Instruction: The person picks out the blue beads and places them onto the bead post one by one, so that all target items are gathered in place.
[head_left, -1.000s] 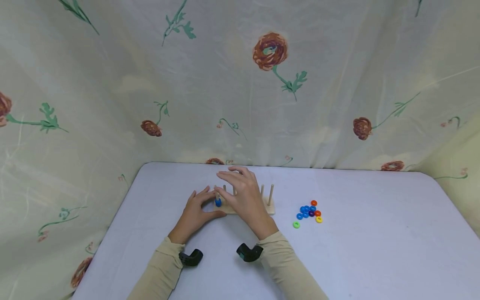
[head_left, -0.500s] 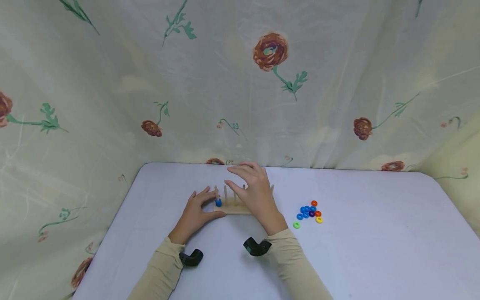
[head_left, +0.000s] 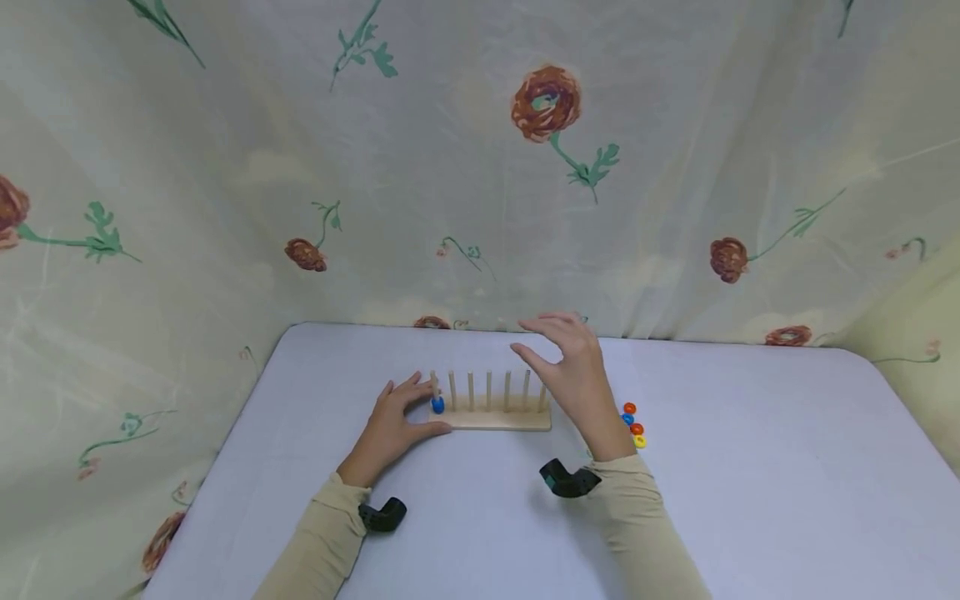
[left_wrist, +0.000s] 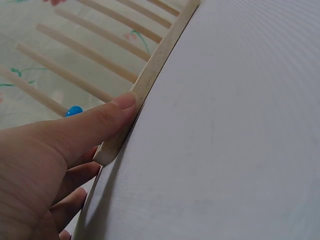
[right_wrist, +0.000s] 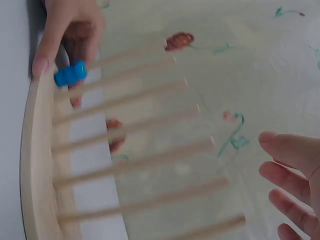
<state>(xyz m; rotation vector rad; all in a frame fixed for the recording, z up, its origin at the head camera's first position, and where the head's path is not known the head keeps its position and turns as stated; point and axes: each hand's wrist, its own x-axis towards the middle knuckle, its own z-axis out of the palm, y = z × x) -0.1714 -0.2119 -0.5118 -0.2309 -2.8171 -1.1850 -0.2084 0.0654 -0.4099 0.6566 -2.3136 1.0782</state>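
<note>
A wooden peg board [head_left: 491, 422] with a row of several upright pegs stands on the table. My left hand [head_left: 387, 430] grips its left end, thumb on the front edge and fingers behind, as the left wrist view shows the thumb [left_wrist: 107, 117] pressed to the wood. Blue rings [right_wrist: 70, 74] are stacked at the foot of the leftmost peg; the other pegs are bare. Above and just beyond the board's right end, my right hand [head_left: 576, 373] hangs in the air, fingers spread from the thumb, holding nothing.
Right of the board lie small loose rings, among them an orange ring [head_left: 629, 408] and a yellow ring [head_left: 639, 442]; my right forearm hides part of the group. A flowered curtain [head_left: 420, 167] hangs behind the white table [head_left: 750, 467].
My right hand has moved right, from over the left pegs to past the board's right end, and now covers some loose rings. My left hand stays on the board.
</note>
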